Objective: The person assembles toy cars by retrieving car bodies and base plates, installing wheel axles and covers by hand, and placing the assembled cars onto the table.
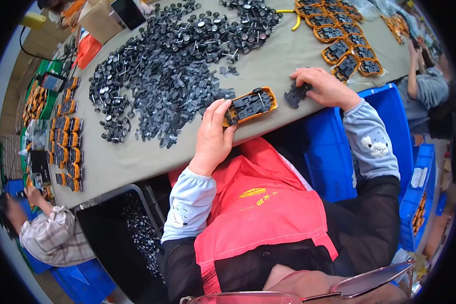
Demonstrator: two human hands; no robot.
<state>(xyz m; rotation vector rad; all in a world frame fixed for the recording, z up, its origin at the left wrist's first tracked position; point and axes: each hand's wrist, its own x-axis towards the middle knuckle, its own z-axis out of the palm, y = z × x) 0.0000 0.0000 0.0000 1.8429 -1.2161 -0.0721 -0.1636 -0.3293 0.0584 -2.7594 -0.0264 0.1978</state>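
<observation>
Orange toy car body (250,106) lies upside down near the table's (137,157) front edge, its dark underside facing up. From the head view, the left hand (214,136) rests just beside the car's near end, fingers clamped on that end, thumb against its side. The right hand (323,86) lies flat on the table to the right, well apart from the left, its fingers closed over a small black chassis piece (295,95) that shows just beside the fingertips. Behind the car spreads a large heap of black wheels and axles (172,66), reaching almost to the left hand's fingertips. At the far right of the table, a cluster of orange car bodies (342,40) lies upside down in rows. More such bodies are lined up (68,147) at the table's left end. A black bin (116,238) holding dark parts stands below the table edge at the person's left, and a blue crate (334,147) stands at the right. A co-worker in a plaid sleeve (50,233) sits at the left end; another co-worker's hand (415,53) shows at the far right.
</observation>
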